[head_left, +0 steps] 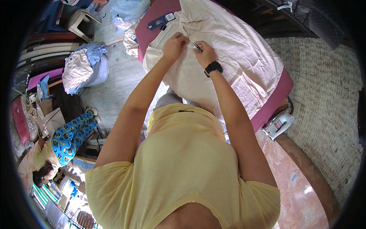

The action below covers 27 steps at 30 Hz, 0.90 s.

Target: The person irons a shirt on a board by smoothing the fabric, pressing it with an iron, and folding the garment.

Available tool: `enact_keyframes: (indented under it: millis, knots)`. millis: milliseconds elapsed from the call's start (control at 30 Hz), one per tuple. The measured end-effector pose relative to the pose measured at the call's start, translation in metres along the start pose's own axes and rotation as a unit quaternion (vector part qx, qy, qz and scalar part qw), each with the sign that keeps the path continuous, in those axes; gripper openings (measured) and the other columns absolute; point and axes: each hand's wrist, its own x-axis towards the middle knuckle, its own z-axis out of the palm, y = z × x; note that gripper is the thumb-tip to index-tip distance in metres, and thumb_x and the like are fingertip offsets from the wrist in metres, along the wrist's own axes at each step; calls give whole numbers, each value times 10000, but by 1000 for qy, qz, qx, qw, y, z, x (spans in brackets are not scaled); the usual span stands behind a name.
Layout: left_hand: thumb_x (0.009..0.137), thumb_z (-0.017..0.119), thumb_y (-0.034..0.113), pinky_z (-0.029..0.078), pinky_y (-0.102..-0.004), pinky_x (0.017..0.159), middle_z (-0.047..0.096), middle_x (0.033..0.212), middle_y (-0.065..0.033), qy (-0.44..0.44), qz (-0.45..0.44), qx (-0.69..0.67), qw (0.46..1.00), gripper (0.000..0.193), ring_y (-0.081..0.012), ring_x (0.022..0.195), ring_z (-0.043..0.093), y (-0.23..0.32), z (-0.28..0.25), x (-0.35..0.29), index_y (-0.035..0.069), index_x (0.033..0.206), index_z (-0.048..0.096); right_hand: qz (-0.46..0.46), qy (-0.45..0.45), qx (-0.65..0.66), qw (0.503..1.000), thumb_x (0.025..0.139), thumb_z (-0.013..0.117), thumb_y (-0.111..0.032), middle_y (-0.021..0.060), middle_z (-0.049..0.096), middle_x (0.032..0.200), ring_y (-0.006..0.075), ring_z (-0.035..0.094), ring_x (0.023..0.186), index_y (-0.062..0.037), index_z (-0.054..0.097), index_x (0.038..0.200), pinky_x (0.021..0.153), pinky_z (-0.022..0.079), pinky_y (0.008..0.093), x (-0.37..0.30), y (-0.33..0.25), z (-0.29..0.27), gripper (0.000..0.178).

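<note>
A pale cream garment (244,57) lies spread and wrinkled over a table with a maroon cover (281,82). My left hand (175,46) rests on it, fingertips pinched together at the cloth. Just to its right, my right hand (206,54) is closed around a small dark and silver tool (198,47); its kind is mostly hidden by my fingers. A dark watch (213,68) is on my right wrist. Beyond my left hand lies a dark blue hang tag (161,21) with a white label, on the maroon cover at the garment's edge.
Piled clothes (84,68) stand on the floor to the left, near a beige plastic stool (82,23) and a clear plastic bag (127,11). Another person (70,139) is at the lower left. A white appliance (279,125) sits beside the table's right corner.
</note>
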Motion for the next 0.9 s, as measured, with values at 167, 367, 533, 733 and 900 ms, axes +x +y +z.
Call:
enact_keyframes:
  millis: [167,367,533,733,900]
  knots:
    - [787,597,-13,484,-422,728,594,939,-112,-33,19,35,999,152,-330,864,613,0,-3,7,43,928,587,-40,32,-17,999,786,758,-212,99,718,909,277,677,833,-149,702,1066,737,524,372,0,7,3,292]
    - [766,555,-65,470,-427,743,582,934,-158,-54,16,2,998,194,-363,894,593,-8,-6,5,12,943,542,-49,-9,-46,998,812,739,-282,114,686,933,273,670,878,-145,624,1114,747,512,404,-4,-15,-8,351]
    - [741,558,-57,472,-452,748,581,919,-142,-48,13,-39,998,200,-362,912,593,-9,-7,8,35,918,556,-92,-18,-105,990,869,662,-290,86,669,929,308,656,861,-125,577,999,706,492,449,3,-21,-5,226]
    - [714,539,-97,472,-435,740,573,904,-135,-31,-3,-98,995,228,-365,869,596,-3,-8,7,33,896,582,-126,1,-148,981,872,641,-259,66,668,922,331,645,853,-134,585,939,683,482,477,4,-20,2,152]
    - [719,547,-85,474,-427,754,567,913,-131,-40,-18,-105,994,219,-364,883,589,-3,-7,7,36,897,592,-124,11,-145,982,864,638,-235,62,668,910,328,646,852,-133,591,927,683,487,480,5,-23,3,129]
